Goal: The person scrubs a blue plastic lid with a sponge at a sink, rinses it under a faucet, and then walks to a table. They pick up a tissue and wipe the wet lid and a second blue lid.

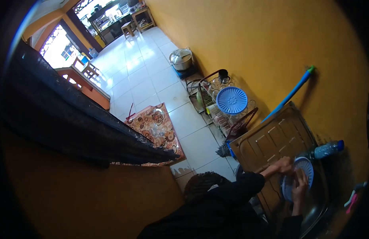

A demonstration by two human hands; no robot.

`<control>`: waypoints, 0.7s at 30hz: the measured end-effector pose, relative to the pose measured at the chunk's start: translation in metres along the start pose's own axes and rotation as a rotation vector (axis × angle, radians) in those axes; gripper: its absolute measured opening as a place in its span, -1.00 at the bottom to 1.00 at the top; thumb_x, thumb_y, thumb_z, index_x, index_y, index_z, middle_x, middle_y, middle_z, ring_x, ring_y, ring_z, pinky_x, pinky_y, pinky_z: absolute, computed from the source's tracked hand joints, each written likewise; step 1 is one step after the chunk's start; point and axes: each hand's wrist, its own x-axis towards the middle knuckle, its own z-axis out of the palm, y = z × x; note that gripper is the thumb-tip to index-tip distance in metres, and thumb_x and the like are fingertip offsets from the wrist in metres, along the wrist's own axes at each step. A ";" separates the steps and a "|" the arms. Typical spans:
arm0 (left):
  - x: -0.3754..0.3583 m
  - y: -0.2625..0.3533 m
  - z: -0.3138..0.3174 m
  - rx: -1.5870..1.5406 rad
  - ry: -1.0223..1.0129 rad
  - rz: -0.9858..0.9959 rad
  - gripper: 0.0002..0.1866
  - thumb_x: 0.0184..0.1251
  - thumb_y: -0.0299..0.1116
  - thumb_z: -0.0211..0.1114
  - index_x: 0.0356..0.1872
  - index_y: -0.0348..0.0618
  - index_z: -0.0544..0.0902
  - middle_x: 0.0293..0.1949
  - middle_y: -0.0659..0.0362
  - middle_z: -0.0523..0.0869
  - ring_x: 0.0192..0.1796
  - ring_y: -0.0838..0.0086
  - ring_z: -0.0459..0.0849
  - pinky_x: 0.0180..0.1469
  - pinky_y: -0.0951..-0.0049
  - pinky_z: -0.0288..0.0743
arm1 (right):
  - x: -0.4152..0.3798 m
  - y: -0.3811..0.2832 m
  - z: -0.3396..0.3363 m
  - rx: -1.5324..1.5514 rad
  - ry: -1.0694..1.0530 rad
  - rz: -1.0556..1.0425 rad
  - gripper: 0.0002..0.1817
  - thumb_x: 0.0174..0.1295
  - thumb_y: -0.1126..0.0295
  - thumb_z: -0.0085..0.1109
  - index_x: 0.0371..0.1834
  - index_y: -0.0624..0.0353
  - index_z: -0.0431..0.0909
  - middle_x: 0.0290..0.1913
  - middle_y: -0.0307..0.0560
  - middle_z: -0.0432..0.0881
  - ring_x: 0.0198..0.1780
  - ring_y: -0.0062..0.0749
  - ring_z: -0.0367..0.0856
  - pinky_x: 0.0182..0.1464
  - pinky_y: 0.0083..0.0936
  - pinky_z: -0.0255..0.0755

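Both hands are close together over a pale blue-white ribbed plastic basket (309, 169) at the lower right. My left hand (285, 164) is closed, with its knuckles up, near the basket's edge. My right hand (300, 185) has its fingers bent in toward the left one, over the basket. Whatever lies between the fingers is too small and hidden to name. Under the hands, the basket's interior is mostly covered. The basket is at the edge of a brown panelled surface (268, 139), beside a dark basin (318, 207).
A clear bottle with a blue cap (327, 149) lies beyond the basket. A blue hose (290, 95) hangs along the yellow wall. A dish rack (218, 115) holds glasses and a blue ribbed lid (232, 100). Farther off are a lidded pot (181, 61), a dark curtain (73, 107) and a patterned mat (156, 125).
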 end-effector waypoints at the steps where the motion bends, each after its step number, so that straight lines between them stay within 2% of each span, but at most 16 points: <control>1: -0.005 0.013 -0.002 -0.043 0.051 0.006 -0.63 -0.13 -0.24 0.11 -0.41 -0.43 0.51 -0.46 -0.24 0.55 -0.33 -0.02 0.57 -0.33 0.18 0.40 | 0.003 -0.002 0.004 0.006 -0.015 -0.005 -0.61 0.11 0.31 -0.09 0.02 0.17 0.42 0.01 0.15 0.39 0.06 0.05 0.30 0.09 -0.21 0.14; 3: -0.011 0.012 0.000 -0.087 0.104 0.001 -0.61 -0.18 -0.26 0.13 -0.39 -0.45 0.52 -0.47 -0.25 0.55 -0.32 -0.04 0.58 -0.34 0.18 0.43 | 0.008 -0.011 0.013 0.000 0.038 -0.019 -0.56 0.10 0.28 -0.04 0.05 0.23 0.35 0.03 0.14 0.38 0.07 0.03 0.30 0.10 -0.21 0.13; 4: -0.012 0.008 0.006 -0.008 0.139 0.081 -0.44 -0.23 -0.31 0.19 -0.14 -0.46 0.33 -0.44 -0.25 0.55 -0.26 -0.04 0.56 -0.27 0.20 0.43 | 0.010 -0.015 0.014 0.007 0.028 -0.020 -0.56 0.10 0.28 -0.04 0.05 0.23 0.35 0.03 0.14 0.38 0.07 0.03 0.30 0.10 -0.21 0.13; 5: -0.011 0.002 0.008 0.075 0.173 0.161 -0.18 -0.29 -0.35 0.25 0.12 -0.47 0.15 -0.40 -0.25 0.55 -0.21 -0.04 0.54 -0.20 0.21 0.42 | 0.012 -0.020 0.014 0.107 0.066 0.041 -0.55 0.08 0.27 -0.01 0.04 0.27 0.32 0.03 0.14 0.37 0.07 0.02 0.30 0.10 -0.22 0.13; 6: -0.013 0.004 0.003 0.076 0.174 0.148 -0.18 -0.29 -0.35 0.25 0.12 -0.47 0.15 -0.40 -0.25 0.55 -0.21 -0.04 0.54 -0.20 0.21 0.42 | 0.014 -0.023 0.014 0.208 0.103 0.105 -0.52 0.06 0.26 0.03 0.02 0.30 0.30 0.04 0.14 0.36 0.08 0.00 0.30 0.11 -0.22 0.13; 7: -0.015 0.014 -0.003 0.032 0.031 0.084 -0.08 -0.33 -0.36 0.27 0.16 -0.48 0.02 -0.36 -0.26 0.54 -0.19 -0.04 0.54 -0.18 0.22 0.42 | 0.010 -0.017 0.015 0.227 0.117 0.114 -0.53 0.03 0.26 0.10 -0.04 0.31 0.29 0.03 0.13 0.37 0.08 -0.03 0.31 0.11 -0.23 0.13; 9: -0.019 0.034 -0.013 0.000 -0.158 -0.064 0.03 -0.40 -0.40 0.31 0.19 -0.50 -0.10 -0.24 -0.29 0.51 -0.16 -0.05 0.52 -0.14 0.23 0.42 | 0.002 -0.003 0.012 0.205 0.098 0.133 -0.60 0.00 0.38 0.12 -0.10 0.31 0.33 0.02 0.13 0.39 0.06 -0.03 0.33 0.10 -0.25 0.15; 10: -0.016 0.024 -0.003 -0.003 -0.152 -0.070 0.03 -0.40 -0.40 0.31 0.19 -0.50 -0.10 -0.24 -0.29 0.51 -0.16 -0.05 0.52 -0.14 0.23 0.42 | 0.003 -0.001 0.011 0.203 0.098 0.156 -0.62 -0.02 0.43 0.13 -0.12 0.32 0.34 0.01 0.14 0.40 0.06 -0.03 0.34 0.09 -0.25 0.17; 12: -0.008 0.006 0.020 0.067 0.028 0.024 0.01 -0.39 -0.42 0.29 0.19 -0.51 -0.09 -0.16 -0.29 0.47 -0.15 -0.06 0.50 -0.12 0.23 0.41 | 0.010 -0.005 0.015 0.210 0.126 0.140 -0.64 -0.03 0.47 0.12 -0.13 0.33 0.36 0.00 0.14 0.40 0.05 -0.03 0.34 0.08 -0.25 0.18; 13: -0.016 0.029 -0.003 0.047 -0.106 -0.076 -0.07 -0.30 -0.44 0.25 0.18 -0.48 -0.07 -0.13 -0.31 0.44 -0.09 -0.06 0.47 -0.08 0.22 0.38 | 0.014 -0.008 0.016 0.215 0.161 0.127 -0.66 -0.03 0.50 0.11 -0.14 0.34 0.38 -0.01 0.15 0.41 0.05 -0.04 0.35 0.07 -0.26 0.19; 14: -0.015 0.026 -0.001 0.044 -0.108 -0.081 -0.07 -0.30 -0.44 0.25 0.18 -0.48 -0.07 -0.13 -0.31 0.44 -0.09 -0.06 0.47 -0.08 0.22 0.38 | 0.018 -0.012 0.015 0.216 0.156 0.130 -0.66 -0.03 0.50 0.11 -0.14 0.34 0.38 -0.01 0.15 0.41 0.05 -0.04 0.35 0.07 -0.26 0.19; 16: -0.015 0.020 -0.001 0.063 0.034 0.013 -0.15 -0.18 -0.44 0.20 0.19 -0.45 -0.04 -0.06 -0.31 0.39 -0.02 -0.06 0.43 -0.03 0.22 0.36 | 0.025 -0.018 0.014 0.150 0.127 0.113 -0.67 -0.01 0.50 0.10 -0.13 0.34 0.42 -0.02 0.15 0.41 0.03 -0.04 0.36 0.06 -0.26 0.21; 18: -0.016 0.025 -0.005 0.017 0.012 -0.002 -0.19 -0.14 -0.43 0.19 0.19 -0.45 -0.02 -0.06 -0.31 0.39 -0.02 -0.06 0.43 -0.03 0.21 0.35 | 0.020 -0.002 0.014 0.195 0.153 0.109 -0.67 -0.02 0.48 0.13 -0.12 0.30 0.47 -0.06 0.14 0.42 0.02 -0.05 0.37 0.06 -0.27 0.22; 20: -0.016 0.027 -0.006 -0.033 -0.002 -0.012 -0.22 -0.10 -0.43 0.17 0.18 -0.45 0.00 -0.06 -0.30 0.39 -0.02 -0.06 0.43 -0.02 0.20 0.35 | 0.017 0.002 -0.001 0.173 0.088 0.187 -0.66 0.00 0.46 0.14 -0.11 0.34 0.46 -0.10 0.08 0.44 -0.01 -0.08 0.40 0.04 -0.32 0.25; 21: -0.016 0.022 0.002 -0.006 0.067 -0.006 -0.24 -0.09 -0.42 0.16 0.17 -0.45 0.02 -0.06 -0.30 0.39 -0.03 -0.06 0.44 -0.03 0.19 0.35 | 0.004 0.028 0.011 0.173 0.158 0.162 -0.66 0.01 0.46 0.13 -0.10 0.33 0.46 -0.11 0.07 0.43 -0.02 -0.09 0.41 0.03 -0.32 0.26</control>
